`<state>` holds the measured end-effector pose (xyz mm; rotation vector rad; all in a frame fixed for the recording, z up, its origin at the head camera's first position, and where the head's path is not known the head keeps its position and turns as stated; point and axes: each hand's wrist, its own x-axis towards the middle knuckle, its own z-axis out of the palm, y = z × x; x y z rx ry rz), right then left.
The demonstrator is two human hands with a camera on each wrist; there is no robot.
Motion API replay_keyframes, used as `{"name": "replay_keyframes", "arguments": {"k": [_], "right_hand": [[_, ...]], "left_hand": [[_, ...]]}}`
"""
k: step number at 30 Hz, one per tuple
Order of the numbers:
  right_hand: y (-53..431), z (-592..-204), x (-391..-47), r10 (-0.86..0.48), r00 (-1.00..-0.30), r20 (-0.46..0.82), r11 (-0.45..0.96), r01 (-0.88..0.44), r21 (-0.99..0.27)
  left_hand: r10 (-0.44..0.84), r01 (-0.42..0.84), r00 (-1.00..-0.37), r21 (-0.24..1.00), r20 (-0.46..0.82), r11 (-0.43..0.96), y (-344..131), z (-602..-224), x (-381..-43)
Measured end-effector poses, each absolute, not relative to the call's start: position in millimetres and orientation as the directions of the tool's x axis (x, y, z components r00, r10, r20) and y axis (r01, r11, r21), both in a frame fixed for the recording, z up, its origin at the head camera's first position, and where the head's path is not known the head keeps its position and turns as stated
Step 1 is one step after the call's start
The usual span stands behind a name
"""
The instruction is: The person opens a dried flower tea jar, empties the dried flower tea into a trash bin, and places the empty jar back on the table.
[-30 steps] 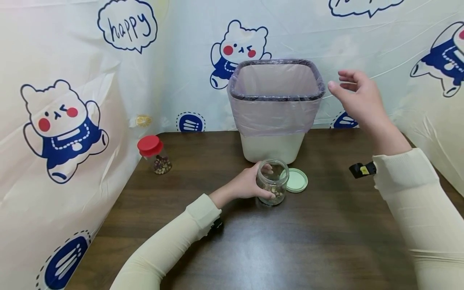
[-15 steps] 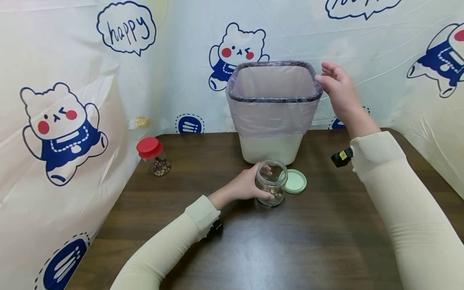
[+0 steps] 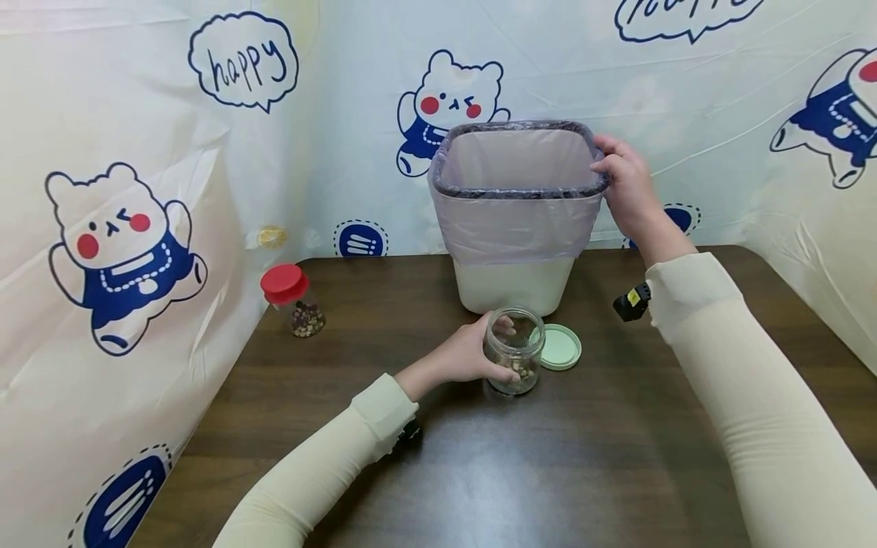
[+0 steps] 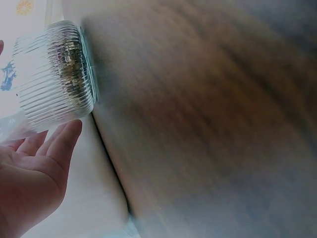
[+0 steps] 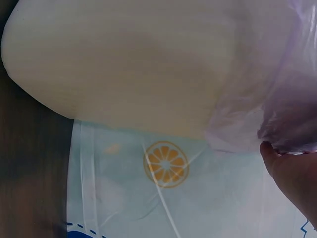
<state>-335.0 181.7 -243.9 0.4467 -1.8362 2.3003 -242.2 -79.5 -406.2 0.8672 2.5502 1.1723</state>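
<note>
My left hand (image 3: 473, 354) holds an uncapped glass jar (image 3: 514, 361) upright on the table, thumb in front and fingers round the far side. Small mottled bits lie in its bottom. The left wrist view shows the ribbed jar (image 4: 54, 74) beside the fingers (image 4: 64, 141). At the back stands a white trash bin (image 3: 514, 285) lined with a pale purple bag (image 3: 517, 224). My right hand (image 3: 626, 183) grips the bin's right rim, its thumb over the edge. In the right wrist view, part of that hand (image 5: 294, 181) touches the bunched bag (image 5: 292, 114).
A pale green lid (image 3: 562, 348) lies on the dark wooden table (image 3: 438, 472), just right of the glass jar. At the back left stands a red-capped jar (image 3: 291, 301) with similar bits inside. A printed cloth (image 3: 329, 137) hangs behind the table.
My right hand has come left from beside the bin and taken hold of its right rim. My left hand stays on the glass jar.
</note>
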Motion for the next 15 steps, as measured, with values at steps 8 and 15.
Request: {"name": "replay_keyframes", "arguments": {"k": [8,15], "right_hand": [[178.6,-247.5,-338.9,-0.030,-0.942,0.333,-0.287,-0.311,-0.906],[174.1,-253.0,-340.8,0.044,-0.943,0.330,-0.250,-0.331,-0.910]], "left_hand": [[0.585,0.432,-0.809,0.739,0.065,0.516,-78.8,-406.8,-243.9],[0.596,0.428,-0.801,0.751,0.058,0.503,-79.7,-405.8,-240.9]]}}
